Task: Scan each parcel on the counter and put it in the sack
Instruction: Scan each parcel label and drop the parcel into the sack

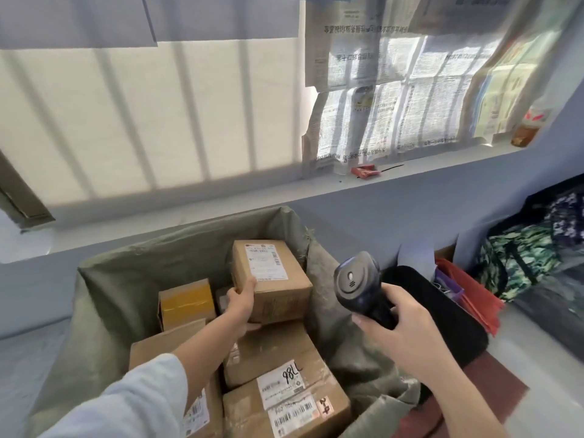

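L hand fingers gripped a brown parcel inside the green sack, above other boxes, & R hand fingers wrapped the scanner just beside the sack.

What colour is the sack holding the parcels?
The sack is olive green, seen in the head view.

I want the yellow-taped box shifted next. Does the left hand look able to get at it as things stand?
Probably yes, once free: the left hand grips the labelled box right beside the yellow-taped box, whose top lies uncovered in the sack.
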